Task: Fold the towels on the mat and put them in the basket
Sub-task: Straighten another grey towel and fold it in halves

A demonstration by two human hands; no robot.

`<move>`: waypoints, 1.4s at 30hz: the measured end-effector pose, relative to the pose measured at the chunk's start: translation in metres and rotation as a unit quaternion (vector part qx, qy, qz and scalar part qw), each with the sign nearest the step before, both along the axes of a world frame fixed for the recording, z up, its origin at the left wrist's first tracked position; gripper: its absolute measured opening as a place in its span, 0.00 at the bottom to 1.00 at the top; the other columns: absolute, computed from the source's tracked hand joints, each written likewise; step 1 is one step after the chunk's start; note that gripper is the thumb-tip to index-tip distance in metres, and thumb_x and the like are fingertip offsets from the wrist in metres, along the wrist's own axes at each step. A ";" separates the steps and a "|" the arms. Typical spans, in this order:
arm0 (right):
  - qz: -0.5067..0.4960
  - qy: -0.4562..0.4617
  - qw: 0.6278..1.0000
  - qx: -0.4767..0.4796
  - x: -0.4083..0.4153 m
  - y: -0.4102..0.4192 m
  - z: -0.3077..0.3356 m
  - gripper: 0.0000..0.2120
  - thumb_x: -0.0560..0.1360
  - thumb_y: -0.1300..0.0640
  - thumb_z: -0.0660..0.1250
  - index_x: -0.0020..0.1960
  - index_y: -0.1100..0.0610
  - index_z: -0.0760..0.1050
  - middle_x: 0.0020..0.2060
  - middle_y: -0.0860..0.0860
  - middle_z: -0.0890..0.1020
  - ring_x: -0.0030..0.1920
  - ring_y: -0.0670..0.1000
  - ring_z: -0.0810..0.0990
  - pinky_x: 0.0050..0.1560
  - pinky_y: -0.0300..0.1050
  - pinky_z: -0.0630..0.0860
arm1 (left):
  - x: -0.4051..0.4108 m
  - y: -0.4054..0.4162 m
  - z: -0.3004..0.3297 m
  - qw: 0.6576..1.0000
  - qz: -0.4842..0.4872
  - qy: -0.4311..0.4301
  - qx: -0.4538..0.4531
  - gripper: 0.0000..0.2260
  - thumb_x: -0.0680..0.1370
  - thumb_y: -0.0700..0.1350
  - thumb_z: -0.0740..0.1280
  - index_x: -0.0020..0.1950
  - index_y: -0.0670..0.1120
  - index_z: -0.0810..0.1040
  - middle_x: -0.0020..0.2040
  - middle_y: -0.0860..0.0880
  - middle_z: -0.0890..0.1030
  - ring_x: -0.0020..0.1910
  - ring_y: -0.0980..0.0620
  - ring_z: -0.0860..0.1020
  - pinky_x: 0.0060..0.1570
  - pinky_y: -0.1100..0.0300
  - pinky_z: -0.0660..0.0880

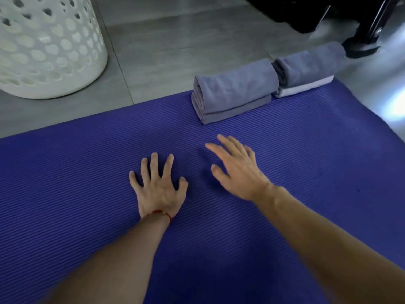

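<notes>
On the purple ribbed mat [87,176], I see both hands bare and holding nothing. The left hand [158,187] lies palm down on the mat with its fingers spread and the tips pressed into the foam; a thin red cord [163,213] circles its wrist. The right hand [237,170] sits just beside it, fingers straight and loosely fanned, slightly blurred, and I cannot tell whether it touches the mat or hangs just above it.

The folded towels lie beyond the right hand, well apart from both hands, along the mat's far edge. The nearer grey towel stack [234,91] shows two folded layers. Touching it on the right is a second grey towel [306,66] resting on a white towel [304,89], of which only a thin strip shows.

The white perforated basket [48,47] stands on the grey tiled floor [164,51] off the mat's far left corner, well away from the towels. Its top is cut off by the frame, so I cannot see inside it.

At the upper right, a dark piece of furniture [363,34] with a metal leg is cut off and hard to identify; its foot sits against the far end of the second grey towel. A bright glare washes out the mat's right edge.
</notes>
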State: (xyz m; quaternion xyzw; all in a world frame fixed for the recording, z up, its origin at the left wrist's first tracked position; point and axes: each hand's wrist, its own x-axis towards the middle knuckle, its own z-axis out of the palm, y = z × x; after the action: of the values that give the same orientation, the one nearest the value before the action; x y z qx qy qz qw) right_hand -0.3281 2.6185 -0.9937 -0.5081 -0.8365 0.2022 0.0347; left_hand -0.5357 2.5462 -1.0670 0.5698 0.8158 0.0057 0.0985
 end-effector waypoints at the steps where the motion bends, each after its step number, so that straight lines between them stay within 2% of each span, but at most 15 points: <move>1: -0.007 -0.007 0.999 -0.036 0.001 -0.029 -0.006 0.28 0.83 0.45 0.58 0.82 0.43 0.56 0.83 0.49 0.51 0.83 0.54 0.45 0.79 0.68 0.49 | -0.001 0.000 -0.001 1.000 -0.005 0.001 -0.006 0.33 0.79 0.67 0.45 0.83 0.59 0.48 0.84 0.47 0.48 0.82 0.42 0.46 0.76 0.32 0.47; 5: -0.022 -0.077 0.992 -0.100 0.006 -0.147 -0.029 0.32 0.83 0.44 0.57 0.83 0.40 0.47 0.83 0.51 0.40 0.82 0.56 0.35 0.79 0.69 0.40 | -0.013 -0.008 -0.001 0.996 -0.066 -0.029 -0.044 0.31 0.82 0.66 0.45 0.83 0.59 0.41 0.84 0.48 0.39 0.82 0.44 0.37 0.77 0.35 0.38; 8: -0.020 -0.101 0.988 -0.111 -0.003 -0.214 -0.030 0.33 0.84 0.44 0.56 0.83 0.42 0.42 0.82 0.52 0.35 0.81 0.58 0.32 0.79 0.69 0.38 | -0.024 -0.068 0.001 0.992 -0.110 -0.050 -0.026 0.27 0.85 0.60 0.45 0.83 0.58 0.43 0.84 0.50 0.39 0.82 0.48 0.37 0.79 0.41 0.38; 15: 0.073 -0.037 0.984 -0.159 -0.085 -0.284 -0.015 0.27 0.85 0.46 0.56 0.83 0.43 0.54 0.84 0.49 0.44 0.83 0.53 0.38 0.80 0.66 0.40 | -0.039 -0.303 0.013 0.987 -0.136 -0.079 0.012 0.26 0.85 0.53 0.51 0.84 0.53 0.53 0.84 0.53 0.47 0.82 0.53 0.40 0.81 0.45 0.43; 19: 0.123 0.077 0.957 -0.251 -0.164 -0.311 0.001 0.24 0.85 0.48 0.58 0.80 0.41 0.62 0.83 0.45 0.55 0.82 0.47 0.49 0.82 0.57 0.48 | -0.130 -0.383 0.023 0.997 -0.025 -0.046 0.050 0.28 0.78 0.49 0.61 0.78 0.49 0.68 0.82 0.47 0.60 0.80 0.43 0.60 0.76 0.38 0.59; 21: 0.143 0.104 0.946 -0.272 -0.197 -0.326 0.011 0.22 0.85 0.48 0.59 0.78 0.41 0.65 0.81 0.43 0.58 0.81 0.45 0.54 0.80 0.51 0.55 | -0.190 -0.409 0.035 0.995 0.078 0.013 0.061 0.28 0.74 0.49 0.64 0.75 0.50 0.72 0.80 0.42 0.63 0.77 0.36 0.63 0.72 0.33 0.63; 25: 0.183 0.119 0.938 -0.269 -0.239 -0.350 0.027 0.20 0.86 0.49 0.59 0.77 0.43 0.67 0.79 0.42 0.61 0.79 0.44 0.58 0.71 0.41 0.60 | -0.302 -0.433 0.068 0.940 0.310 0.142 0.016 0.25 0.76 0.49 0.70 0.73 0.58 0.72 0.82 0.38 0.53 0.80 0.32 0.49 0.73 0.28 0.46; 27: 0.196 0.122 0.937 -0.263 -0.246 -0.358 0.029 0.20 0.86 0.50 0.59 0.77 0.44 0.68 0.78 0.42 0.63 0.78 0.43 0.60 0.68 0.38 0.61 | -0.339 -0.437 0.090 0.926 0.364 0.103 -0.007 0.19 0.79 0.48 0.68 0.70 0.56 0.75 0.78 0.38 0.64 0.77 0.33 0.59 0.72 0.33 0.58; 29: 0.197 0.127 0.936 -0.262 -0.240 -0.363 0.030 0.19 0.85 0.51 0.59 0.76 0.45 0.69 0.76 0.41 0.66 0.76 0.42 0.63 0.70 0.38 0.63 | -0.352 -0.434 0.107 0.934 0.354 0.049 -0.002 0.14 0.80 0.42 0.65 0.64 0.50 0.81 0.62 0.37 0.80 0.63 0.35 0.76 0.60 0.44 0.74; 31: 0.178 0.140 0.936 -0.271 -0.228 -0.362 0.030 0.17 0.85 0.51 0.60 0.73 0.45 0.72 0.72 0.40 0.70 0.71 0.39 0.68 0.66 0.35 0.65 | -0.334 -0.420 0.118 0.949 0.304 0.033 0.073 0.11 0.79 0.39 0.65 0.56 0.47 0.84 0.48 0.38 0.85 0.50 0.35 0.82 0.49 0.47 0.77; 34: 0.074 0.212 0.925 -0.306 -0.213 -0.351 0.039 0.13 0.84 0.52 0.62 0.66 0.43 0.78 0.63 0.40 0.79 0.61 0.37 0.77 0.57 0.34 0.74 | -0.258 -0.387 0.118 0.962 0.204 -0.030 0.177 0.07 0.77 0.40 0.70 0.52 0.48 0.85 0.42 0.43 0.86 0.43 0.39 0.84 0.43 0.51 0.78; 36: -0.043 0.298 0.885 -0.355 -0.203 -0.332 0.055 0.12 0.84 0.55 0.61 0.61 0.46 0.81 0.59 0.44 0.83 0.55 0.42 0.83 0.57 0.46 0.83 | -0.193 -0.358 0.116 0.962 0.128 -0.103 0.217 0.08 0.76 0.42 0.70 0.54 0.48 0.85 0.44 0.46 0.87 0.44 0.42 0.84 0.43 0.53 0.80; 38: -0.128 0.360 0.807 -0.450 -0.190 -0.303 0.077 0.12 0.85 0.54 0.60 0.61 0.50 0.81 0.58 0.52 0.84 0.55 0.53 0.85 0.51 0.55 0.85 | -0.130 -0.324 0.127 0.949 0.054 -0.151 0.271 0.09 0.76 0.41 0.70 0.55 0.49 0.84 0.47 0.48 0.86 0.46 0.45 0.83 0.44 0.54 0.79; 40: -0.167 0.395 0.733 -0.528 -0.164 -0.267 0.101 0.14 0.85 0.52 0.58 0.60 0.56 0.80 0.53 0.56 0.85 0.49 0.56 0.86 0.43 0.54 0.85 | -0.075 -0.289 0.149 0.924 0.003 -0.207 0.322 0.08 0.76 0.40 0.70 0.54 0.47 0.82 0.45 0.49 0.84 0.48 0.48 0.79 0.43 0.54 0.77; 42: -0.166 0.377 0.742 -0.528 -0.125 -0.236 0.127 0.14 0.85 0.57 0.56 0.57 0.62 0.79 0.48 0.57 0.84 0.43 0.52 0.85 0.39 0.46 0.84 | -0.027 -0.262 0.172 0.904 -0.028 -0.283 0.319 0.07 0.77 0.42 0.70 0.54 0.47 0.77 0.45 0.49 0.82 0.49 0.49 0.77 0.42 0.51 0.77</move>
State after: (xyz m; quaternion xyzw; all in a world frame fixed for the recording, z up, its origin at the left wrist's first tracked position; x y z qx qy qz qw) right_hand -0.4526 2.3824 -0.8671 -0.4578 -0.4168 0.7780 0.1067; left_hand -0.5631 2.2840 -0.8948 0.5681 0.6917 0.4240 0.1380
